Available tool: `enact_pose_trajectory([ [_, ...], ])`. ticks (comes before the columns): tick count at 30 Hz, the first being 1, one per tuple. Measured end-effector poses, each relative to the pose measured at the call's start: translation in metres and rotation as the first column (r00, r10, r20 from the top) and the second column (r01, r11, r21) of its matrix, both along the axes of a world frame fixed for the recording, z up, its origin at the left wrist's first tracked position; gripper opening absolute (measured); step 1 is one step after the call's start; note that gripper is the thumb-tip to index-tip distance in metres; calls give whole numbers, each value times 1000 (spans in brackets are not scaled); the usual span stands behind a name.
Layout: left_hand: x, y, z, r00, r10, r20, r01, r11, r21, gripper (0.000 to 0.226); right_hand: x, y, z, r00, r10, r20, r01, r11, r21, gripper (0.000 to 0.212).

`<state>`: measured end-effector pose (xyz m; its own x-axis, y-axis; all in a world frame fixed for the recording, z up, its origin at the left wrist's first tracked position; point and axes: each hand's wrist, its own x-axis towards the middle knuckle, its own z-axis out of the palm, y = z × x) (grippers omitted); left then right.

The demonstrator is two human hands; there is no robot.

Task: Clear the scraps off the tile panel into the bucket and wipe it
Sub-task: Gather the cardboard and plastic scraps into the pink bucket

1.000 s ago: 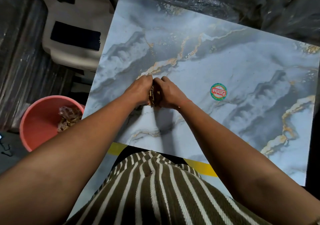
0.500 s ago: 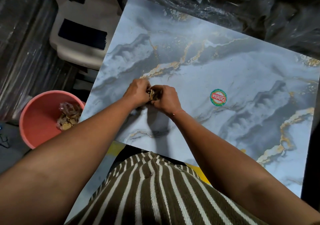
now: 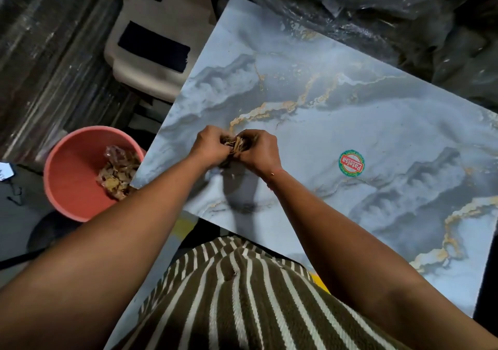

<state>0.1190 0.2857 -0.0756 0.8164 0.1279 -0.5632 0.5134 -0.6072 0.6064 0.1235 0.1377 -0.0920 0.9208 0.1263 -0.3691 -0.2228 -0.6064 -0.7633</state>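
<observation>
A grey marble-look tile panel (image 3: 363,123) with gold veins fills the middle and right. Over its near left part, my left hand (image 3: 208,147) and my right hand (image 3: 260,151) are cupped together around a clump of brown scraps (image 3: 237,145), which shows between the fingers. The clump is held slightly above the panel, its shadow falling below the hands. A pink bucket (image 3: 72,177) stands on the floor to the left of the panel, with more brown scraps (image 3: 118,173) and crumpled plastic inside.
A round red-and-green sticker (image 3: 351,162) sits on the panel to the right of my hands. A beige plastic chair (image 3: 151,61) stands behind the bucket. Black plastic-wrapped bundles (image 3: 377,7) crowd the far edge. Yellow tape (image 3: 186,227) marks the floor near me.
Both hands have stayed pressed together around the scraps and lifted a little off the panel. The camera has shifted, so the bucket and chair show more to the right.
</observation>
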Motion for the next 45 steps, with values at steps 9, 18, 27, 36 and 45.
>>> enact_pose_trajectory([
  [9, -28, 102, 8, 987, 136, 87, -131, 990, -57, 25, -6, 92, 21, 990, 131, 46, -135, 984, 113, 23],
  [18, -74, 228, 4, 955, 279, 98, -274, 960, -63, 37, -24, 230, 12, 951, 310, 9, -310, 947, 81, 31],
  [27, -114, 347, -37, 891, 453, 34, -451, 891, -59, 39, -48, 357, -21, 892, 450, -44, -446, 892, 78, 40],
  [36, -127, 409, -104, 837, 543, -72, -547, 833, -86, 39, -51, 442, -96, 819, 545, -178, -553, 833, 4, 52],
  [45, -139, 427, -138, 816, 561, -137, -555, 828, 86, 63, -55, 468, -144, 640, 712, -288, -750, 660, -34, 102],
])
